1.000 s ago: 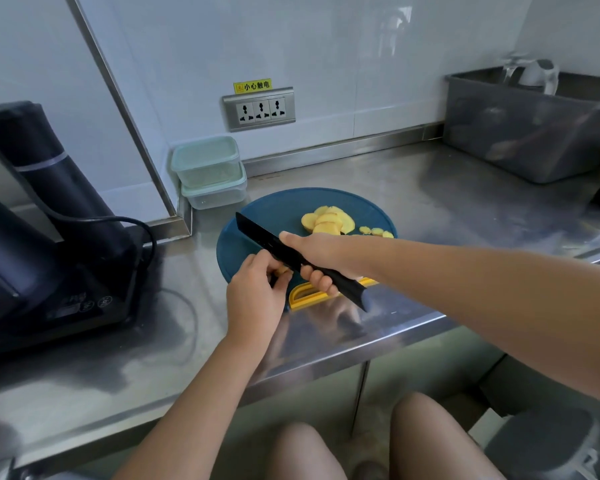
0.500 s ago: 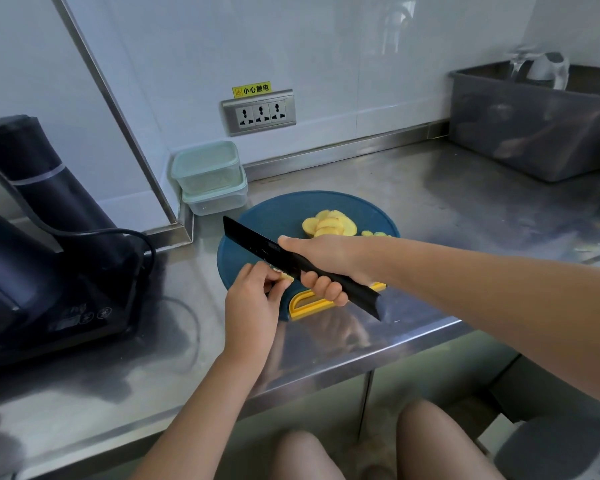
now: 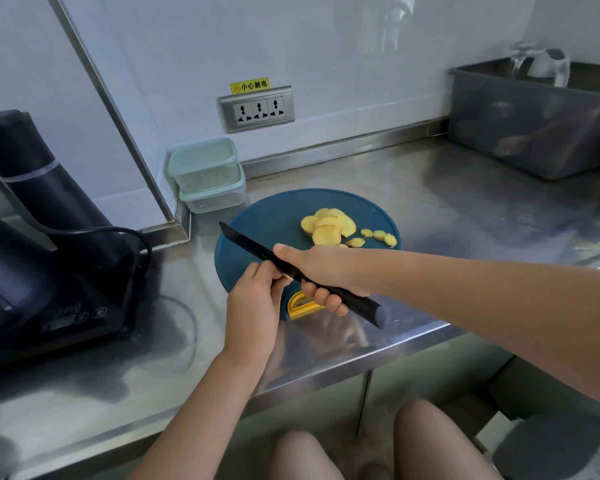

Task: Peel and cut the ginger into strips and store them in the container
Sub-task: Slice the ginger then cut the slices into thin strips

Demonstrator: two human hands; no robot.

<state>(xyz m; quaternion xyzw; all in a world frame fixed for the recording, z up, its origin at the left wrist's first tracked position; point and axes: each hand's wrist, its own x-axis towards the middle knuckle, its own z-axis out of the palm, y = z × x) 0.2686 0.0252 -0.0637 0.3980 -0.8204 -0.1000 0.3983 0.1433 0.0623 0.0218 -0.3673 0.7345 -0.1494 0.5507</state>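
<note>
Head view: right hand (image 3: 321, 271) still grips knife (image 3: 243, 242); left hand (image 3: 253, 303) still pinches ginger piece (image 3: 287, 277); positions unchanged.

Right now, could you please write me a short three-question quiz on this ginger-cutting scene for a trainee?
1. True or false: the right hand grips the knife by its handle.
2. The ginger slices lie: A) in a bowl; B) on the board; C) on a plate.
3. Fill in: the left hand pinches a small ____ beside the knife.

Key: 1 true; 2 B; 3 ginger piece.
</note>
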